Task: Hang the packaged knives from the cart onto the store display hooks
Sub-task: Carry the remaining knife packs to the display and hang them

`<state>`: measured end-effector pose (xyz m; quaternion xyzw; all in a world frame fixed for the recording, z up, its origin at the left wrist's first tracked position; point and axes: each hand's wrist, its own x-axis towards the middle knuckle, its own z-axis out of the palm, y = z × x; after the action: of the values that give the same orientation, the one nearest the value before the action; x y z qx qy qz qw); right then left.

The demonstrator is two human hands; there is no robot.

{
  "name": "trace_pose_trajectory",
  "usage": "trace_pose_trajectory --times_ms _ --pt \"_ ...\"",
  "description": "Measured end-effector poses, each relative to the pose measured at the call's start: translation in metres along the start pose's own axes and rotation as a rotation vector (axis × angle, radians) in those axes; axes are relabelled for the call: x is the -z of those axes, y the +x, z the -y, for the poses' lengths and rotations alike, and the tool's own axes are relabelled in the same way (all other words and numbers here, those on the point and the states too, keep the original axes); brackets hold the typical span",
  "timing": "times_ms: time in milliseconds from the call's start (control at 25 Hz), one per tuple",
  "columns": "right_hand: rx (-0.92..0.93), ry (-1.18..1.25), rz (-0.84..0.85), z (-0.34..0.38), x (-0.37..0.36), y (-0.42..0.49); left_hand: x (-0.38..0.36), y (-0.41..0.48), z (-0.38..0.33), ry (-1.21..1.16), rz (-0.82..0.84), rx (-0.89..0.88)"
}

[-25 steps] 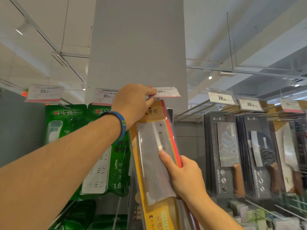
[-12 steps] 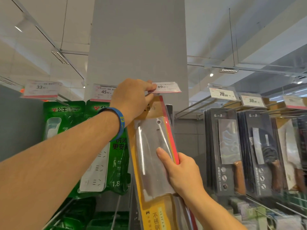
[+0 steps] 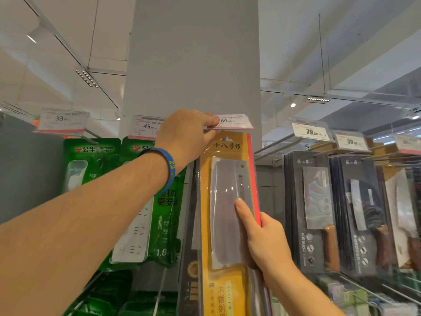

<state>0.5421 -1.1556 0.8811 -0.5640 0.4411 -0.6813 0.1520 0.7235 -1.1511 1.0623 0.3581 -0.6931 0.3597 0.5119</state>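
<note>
A yellow packaged cleaver (image 3: 224,215) with a red edge stands upright in front of the display, its hang hole just under the 89.00 price tag (image 3: 232,122). My right hand (image 3: 262,238) grips the pack's right edge, thumb lying on the clear blister over the blade. My left hand (image 3: 189,135), a blue wristband on its wrist, pinches the price tag's left end and tilts it up. The hook under the tag is hidden behind hand and pack. A dark pack (image 3: 190,224) hangs directly behind the yellow one.
Green power-strip packs (image 3: 91,165) hang to the left under 33 and 45.90 tags. Dark packaged knives (image 3: 316,210) fill the hooks to the right under the 79.00 tag (image 3: 311,132). A bare hook (image 3: 278,144) juts out between. A grey pillar (image 3: 193,65) rises behind.
The yellow pack has shifted right and now shows its full top with the hang hole, which my left hand covered before. My left hand stays on the price tag.
</note>
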Motion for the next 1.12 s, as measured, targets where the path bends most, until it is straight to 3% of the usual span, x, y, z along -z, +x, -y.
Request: trace_pose_trajectory --times_ms 240,520,760,1120 --pt "-0.024 0.032 -0.049 -0.004 0.007 -0.003 -0.001 -0.002 0.000 0.014 0.003 -0.015" --pt "-0.036 0.007 0.059 0.004 -0.003 -0.003 -0.003 0.001 0.001 0.003 -0.001 0.014" --pt "0.070 -0.072 -0.037 0.007 0.004 -0.007 -0.001 0.000 0.001 0.015 0.020 0.013" --pt "0.021 -0.007 -0.083 0.001 0.011 -0.002 -0.002 -0.002 -0.003 0.008 0.024 0.008"
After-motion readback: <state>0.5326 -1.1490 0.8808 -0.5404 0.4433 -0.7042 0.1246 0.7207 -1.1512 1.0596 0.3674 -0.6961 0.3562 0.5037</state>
